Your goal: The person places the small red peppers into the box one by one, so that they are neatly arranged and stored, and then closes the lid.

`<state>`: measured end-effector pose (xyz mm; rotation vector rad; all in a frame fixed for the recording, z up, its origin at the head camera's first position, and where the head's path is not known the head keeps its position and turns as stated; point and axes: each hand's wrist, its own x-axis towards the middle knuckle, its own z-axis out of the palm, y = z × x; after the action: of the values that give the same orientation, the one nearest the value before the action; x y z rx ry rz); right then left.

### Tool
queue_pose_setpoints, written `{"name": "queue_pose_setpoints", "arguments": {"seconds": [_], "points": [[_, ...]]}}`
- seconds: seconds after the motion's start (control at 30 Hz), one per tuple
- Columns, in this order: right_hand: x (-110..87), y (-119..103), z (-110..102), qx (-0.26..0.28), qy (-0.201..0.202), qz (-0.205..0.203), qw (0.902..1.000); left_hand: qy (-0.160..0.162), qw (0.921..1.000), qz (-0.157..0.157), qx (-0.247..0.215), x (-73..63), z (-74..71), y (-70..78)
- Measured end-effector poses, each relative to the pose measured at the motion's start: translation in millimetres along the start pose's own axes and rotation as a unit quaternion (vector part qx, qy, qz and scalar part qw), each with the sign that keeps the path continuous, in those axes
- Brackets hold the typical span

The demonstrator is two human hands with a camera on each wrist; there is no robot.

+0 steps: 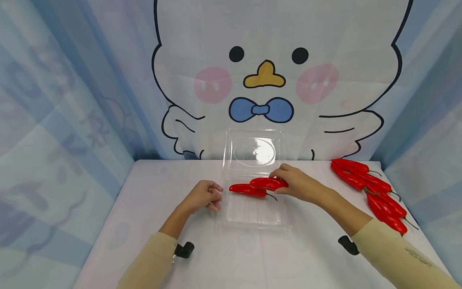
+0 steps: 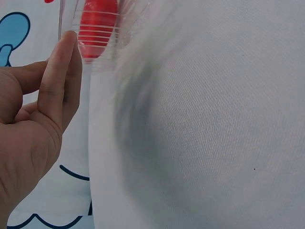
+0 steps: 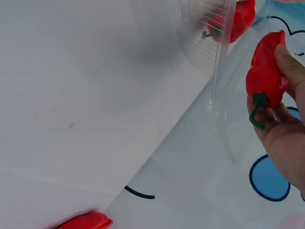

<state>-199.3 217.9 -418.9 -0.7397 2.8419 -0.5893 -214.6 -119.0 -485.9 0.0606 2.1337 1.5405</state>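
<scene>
My right hand (image 1: 294, 182) grips a red chili pepper (image 1: 268, 183) over the clear plastic clamshell box (image 1: 252, 214). In the right wrist view, thumb and fingers pinch this pepper (image 3: 265, 71), and its green stem points away from the box. A second red pepper (image 1: 247, 190) lies inside the box, below the held one. The box lid (image 1: 252, 152) stands raised at the back. Beside the box's left wall is my left hand (image 1: 205, 196), its fingers loosely bent and holding nothing. In the left wrist view, a fingertip is at the wall; whether it touches cannot be told.
Several red peppers (image 1: 384, 200) lie in a row along the table's right edge. The white-covered table (image 1: 159, 176) ends at a printed curtain (image 1: 267, 32) at the back, with blue curtains (image 1: 54, 120) on the left and right.
</scene>
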Motion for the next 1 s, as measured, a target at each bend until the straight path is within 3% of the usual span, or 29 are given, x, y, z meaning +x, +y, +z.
{"name": "queue_pose_setpoints", "arguments": {"seconds": [0.53, 0.83, 1.0], "points": [[16.9, -20, 16, 0.007, -0.024, -0.008, 0.9997, -0.005, 1.0000, 0.003, 0.003, -1.2, -0.7, 0.8], [22.1, -25, 34, -0.009, -0.014, -0.017, 0.9997, -0.016, 0.9995, 0.023, -0.010, -0.5, -1.5, -1.6], [23.7, -27, 43, -0.020, -0.008, -0.018, 0.9996, -0.015, 0.9997, 0.018, -0.007, -1.0, -0.8, -1.0]]}}
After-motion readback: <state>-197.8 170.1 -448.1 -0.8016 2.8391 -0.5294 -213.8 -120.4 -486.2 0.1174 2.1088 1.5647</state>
